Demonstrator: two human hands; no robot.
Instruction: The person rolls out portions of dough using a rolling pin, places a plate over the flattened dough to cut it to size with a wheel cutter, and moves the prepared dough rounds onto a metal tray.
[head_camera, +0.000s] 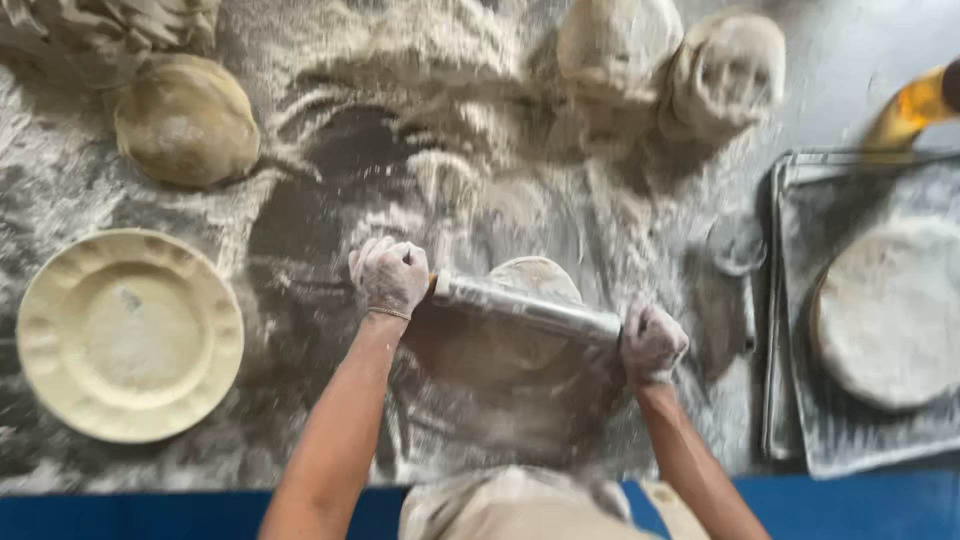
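At nine o'clock sits a cream scalloped plate, dusted inside; at eleven, a smooth tan dough round. My left hand and right hand, both caked white, have fingers curled tight around the ends of the shiny metal rolling pin, which lies at the middle across a pale dough disc. I judge that uneven pressure could stretch the disc lopsided, or floury grips could slip. Two lumpy dough balls rest at one o'clock; a grey tray at three holds a flat floured round.
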